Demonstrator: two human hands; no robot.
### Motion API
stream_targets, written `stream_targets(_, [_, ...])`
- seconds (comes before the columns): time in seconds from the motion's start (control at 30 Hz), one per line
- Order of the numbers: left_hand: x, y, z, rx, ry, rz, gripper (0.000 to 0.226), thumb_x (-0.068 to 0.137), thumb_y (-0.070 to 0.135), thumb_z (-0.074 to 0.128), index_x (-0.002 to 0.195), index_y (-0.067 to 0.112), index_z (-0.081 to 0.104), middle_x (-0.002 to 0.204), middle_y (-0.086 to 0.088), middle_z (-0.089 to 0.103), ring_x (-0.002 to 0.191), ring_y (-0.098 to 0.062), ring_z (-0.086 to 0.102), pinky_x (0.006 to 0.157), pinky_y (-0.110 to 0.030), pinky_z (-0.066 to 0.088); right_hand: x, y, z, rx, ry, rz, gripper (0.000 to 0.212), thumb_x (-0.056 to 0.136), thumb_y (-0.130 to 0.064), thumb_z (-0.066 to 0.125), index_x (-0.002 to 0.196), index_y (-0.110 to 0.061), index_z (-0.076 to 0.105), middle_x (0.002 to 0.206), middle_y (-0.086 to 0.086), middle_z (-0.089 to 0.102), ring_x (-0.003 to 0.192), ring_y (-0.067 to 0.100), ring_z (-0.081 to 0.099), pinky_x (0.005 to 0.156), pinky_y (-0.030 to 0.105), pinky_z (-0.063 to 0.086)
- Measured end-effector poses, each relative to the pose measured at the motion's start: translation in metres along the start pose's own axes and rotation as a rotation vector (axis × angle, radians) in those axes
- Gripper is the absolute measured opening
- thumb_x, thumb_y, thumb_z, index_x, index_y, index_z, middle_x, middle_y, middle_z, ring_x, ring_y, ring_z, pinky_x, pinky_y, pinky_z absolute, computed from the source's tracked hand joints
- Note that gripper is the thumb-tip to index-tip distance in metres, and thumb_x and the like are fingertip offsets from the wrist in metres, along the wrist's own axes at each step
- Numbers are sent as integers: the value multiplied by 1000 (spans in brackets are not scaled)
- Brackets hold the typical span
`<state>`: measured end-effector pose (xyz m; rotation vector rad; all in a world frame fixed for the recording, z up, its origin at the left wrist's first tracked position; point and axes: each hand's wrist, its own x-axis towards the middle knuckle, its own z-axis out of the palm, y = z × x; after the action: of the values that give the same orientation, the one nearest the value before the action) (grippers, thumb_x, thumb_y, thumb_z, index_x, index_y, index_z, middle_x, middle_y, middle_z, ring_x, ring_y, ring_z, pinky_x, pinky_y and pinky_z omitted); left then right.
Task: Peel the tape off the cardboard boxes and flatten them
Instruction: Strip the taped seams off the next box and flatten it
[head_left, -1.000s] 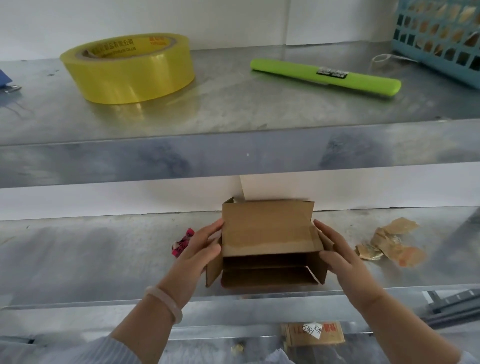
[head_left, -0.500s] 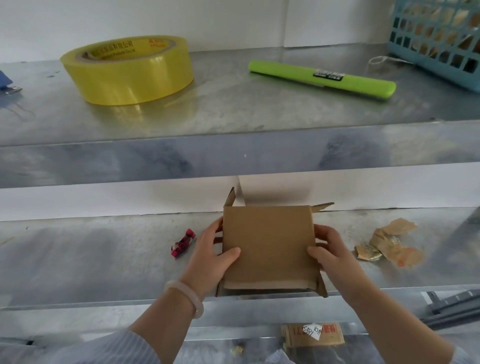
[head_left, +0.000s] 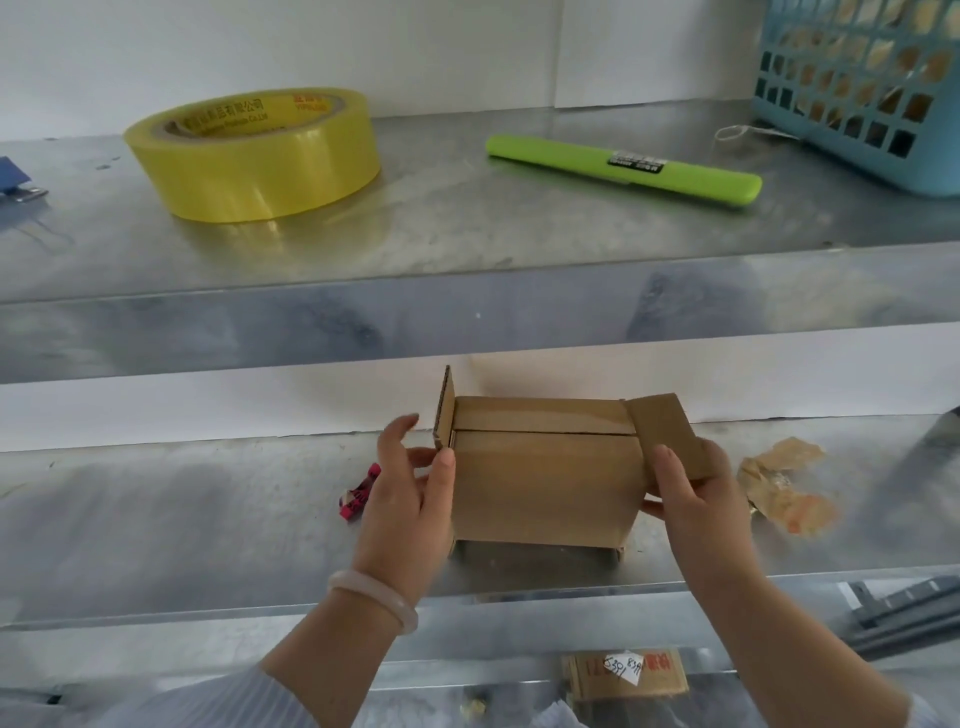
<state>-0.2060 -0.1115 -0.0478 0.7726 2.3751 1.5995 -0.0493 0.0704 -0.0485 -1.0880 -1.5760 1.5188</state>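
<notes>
step: flattening; tape left? can't tell | cardboard box (head_left: 540, 483) on lower metal shelf (head_left: 182, 519), end flaps out | L hand (head_left: 410, 499) pinches L edge; R hand (head_left: 696, 499) grips R flap | next: likely skew sides, press flat

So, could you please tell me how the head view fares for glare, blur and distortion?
Head view: soft, even light; the metal upper shelf mirrors the yellow tape roll as a sheen; shelf edges bow from the wide lens; the left hand is slightly smeared, the cardboard box fairly sharp.
</notes>
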Motion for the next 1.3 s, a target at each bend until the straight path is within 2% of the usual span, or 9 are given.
stream_targets(0.13, [-2,-1,-7,80,29,105,60,96,36,28,143,54,-3,68,-1,54,55,-18,55,55,-27,54,0,1,-4,32,-11,-63,59,91,-19,64,138,-38,34,109,-10,61,90,12,69,68,31,60])
stream_targets(0.2, [-2,-3,-10,135,21,168,70,100,18,33,136,64,-5,80,4,60,57,-16,55,58,-27,55,1,4,-6,-117,-50,-180,51,93,-19,60,133,-47,43,113,-22,57,98,8,65,79,35,59])
stream_targets(0.3, [1,-10,-14,148,-13,172,56,97,14,35,128,60,36,121,20,54,86,-6,61,76,-35,59,-1,7,-7,-314,-100,-267,34,96,-20,51,116,-46,59,121,-32,46,111,3,49,101,40,48])
stream_targets(0.43, [9,-7,-16,119,1,31,35,96,20,45,108,48,62,115,14,59,96,-6,60,80,-36,59,0,9,-14,-630,-28,-441,35,95,-20,50,121,-38,65,152,-9,28,129,13,36,101,38,41])
stream_targets(0.63, [19,4,-33,550,-10,272,15,87,28,66,100,35,71,143,8,34,117,-13,44,87,-27,47,6,5,-14,-672,-4,-670,31,88,-3,61,110,-22,72,115,-4,62,112,19,52,97,34,42])
stream_targets(0.73, [26,12,-36,376,-111,235,23,88,9,61,86,31,66,138,10,32,117,2,40,91,-20,44,3,0,-9,-615,-37,-672,29,86,1,61,101,-22,72,103,-11,63,102,12,54,91,31,46])
stream_targets(0.83, [25,27,-35,91,-165,68,27,93,6,52,77,24,62,131,12,34,104,23,37,82,-4,37,2,-9,-2,-408,-125,-388,37,88,3,54,87,-33,61,98,-15,63,89,13,58,77,31,49])
stream_targets(1.03, [39,37,-43,311,-141,108,37,96,29,51,61,25,60,124,20,42,104,12,41,75,-4,28,8,-25,-5,-134,-322,-197,37,81,18,53,72,-16,64,100,-7,65,97,16,61,67,28,60])
stream_targets(1.3, [52,33,-63,500,-299,217,17,89,33,64,72,37,67,132,18,44,115,-5,45,96,-32,43,22,-11,-14,-635,-390,-561,32,60,9,75,73,-19,71,101,-19,53,101,15,51,82,30,47])
